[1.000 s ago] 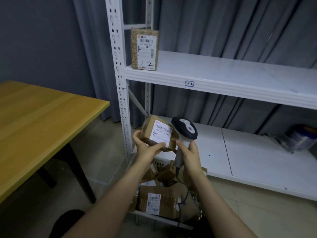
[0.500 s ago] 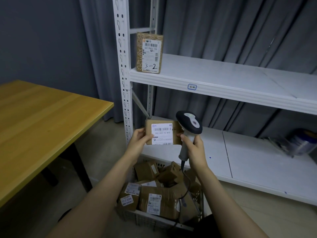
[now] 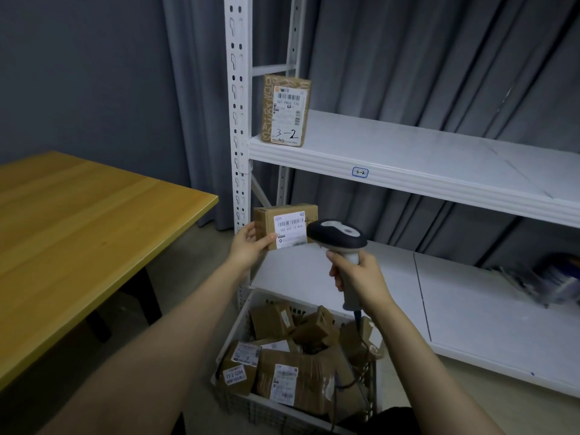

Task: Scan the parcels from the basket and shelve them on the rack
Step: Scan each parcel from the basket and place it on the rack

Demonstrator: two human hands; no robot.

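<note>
At the near edge, on the floor: basket (image 3: 251, 406), pale lattice walls, holding a loose heap of brown parcels (image 3: 295, 378), several w/ white lbls face up. A dark cable (image 3: 357, 318) drops from the scanner base into the basket's right side.

Above the basket, both forearms reach fwd.
- R hand (image 3: 361, 277), over the basket's right half: fingers closed round the handle of the scanner (image 3: 337, 233), which is held upright.
- L hand (image 3: 251, 246), over the basket's left rear corner: grips the lower left part of a small carton (image 3: 284, 226), thumb on the front face. Carton is held in the air, barcode lbl toward the camera.
- Scanner head overlaps the carton's lower right corner in view; contact cannot be told.

Behind the basket: white rack (image 3: 439, 189).
- Perforated post (image 3: 240, 105) rises behind the basket's left side.
- Lower shelf (image 3: 470, 315) runs right from just behind the basket. At its far right is a blurred item (image 3: 555, 281), dark/blue, not identifiable.
- Upper shelf (image 3: 423, 152), well above the basket, carries a tag (image 3: 360, 172) reading "6-2" on its front lip.
- One shelved parcel (image 3: 285, 111) stands upright at the upper shelf's left end, beside the post, hand-marked "3-2".

Left of the basket: wooden desk (image 3: 78, 230), yellow top, dark legs.

Farthest back from the basket: grey curtain (image 3: 408, 58) behind the rack, grey wall (image 3: 78, 73) behind the desk.
</note>
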